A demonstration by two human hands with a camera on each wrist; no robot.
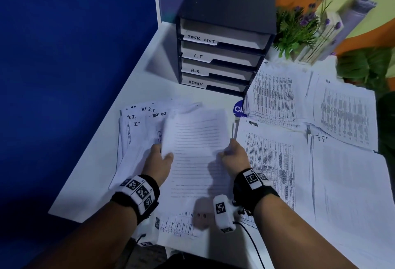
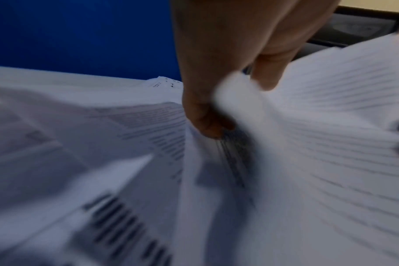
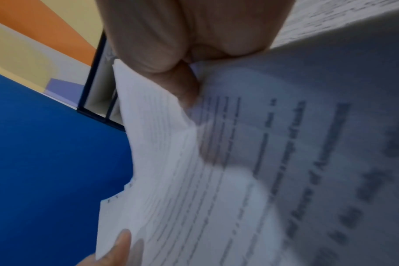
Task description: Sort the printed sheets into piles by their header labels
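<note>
Both hands are holding one white printed sheet with lines of text (image 1: 195, 151) raised above the white desk (image 1: 102, 162), in front of the person. The left hand (image 1: 159, 159) is pinching the sheet's left edge, thumb on the upper face and fingers (image 2: 207, 124) curled beneath. The right hand (image 1: 234, 153) is gripping the right edge, fingers closed onto the paper and creasing it at the thumb (image 3: 185, 86). The sheet's header label is not readable; the page is motion-blurred in both wrist views.

An unsorted spread of white sheets (image 1: 139, 125), hand-lettered "I.T.", "H.R." and "TASK LIST" along their tops, is lying on the desk just left of the held sheet and partly under it. To the right, four piles are lying on the desk: an "ADMIN" pile (image 1: 275, 157) nearest the right hand, an "I.T." pile (image 1: 350, 179) beyond it, and two piles of dense tabular print (image 1: 275, 91) (image 1: 346, 112) farther back, one marked "H.R.".

A black four-tier paper tray (image 1: 226, 33) is standing at the back of the desk, its tiers tagged "TASK LIST", "I.T", "H.R." and "ADMIN" from top down. A potted plant with purple flowers (image 1: 303, 25) is standing just right of it. A blue partition (image 1: 64, 55) is running along the desk's left side.
</note>
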